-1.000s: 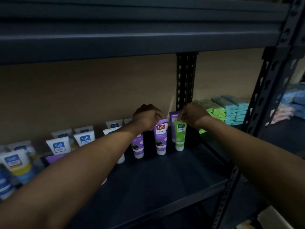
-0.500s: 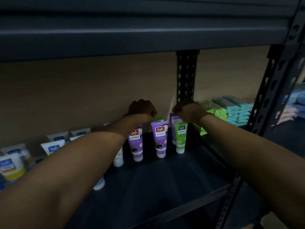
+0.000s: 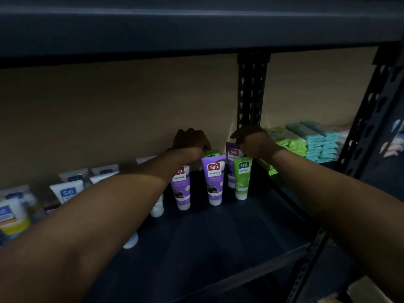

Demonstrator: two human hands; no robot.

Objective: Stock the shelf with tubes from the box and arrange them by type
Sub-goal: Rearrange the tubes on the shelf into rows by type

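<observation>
The single head view looks down two bare forearms reaching deep into a dimly lit dark metal shelf (image 3: pixel 218 248). The left hand (image 3: pixel 189 139) hangs knuckles-up over the back row, just beside the crimped top of a rear green plastic tube (image 3: pixel 211 153). Its fingers curl down out of sight, so I cannot tell whether that grip pinches the tube or merely touches it. The right hand (image 3: pixel 255 144) curls over the top of a rear purple plastic tube (image 3: pixel 231 153), and its grip looks pinched on the crimped edge, probably to steady the tube upright close to the wall. In front stand a left purple tube (image 3: pixel 181 189), partly behind the left forearm, a middle purple tube (image 3: pixel 214 180) and a front green tube (image 3: pixel 242 178). All of them are cap-down with labels facing out, which lets the soft bodies stand and keeps the names readable. White tubes with blue labels (image 3: pixel 67 192) fill rows further left, set apart from the purple ones, which suggests grouping by type. Green and purple are mixed here, so this cluster likely needs more sorting. Stacked green and teal packs (image 3: pixel 314 142) lie beyond the black perforated post (image 3: pixel 251 95). The box is not in view.
</observation>
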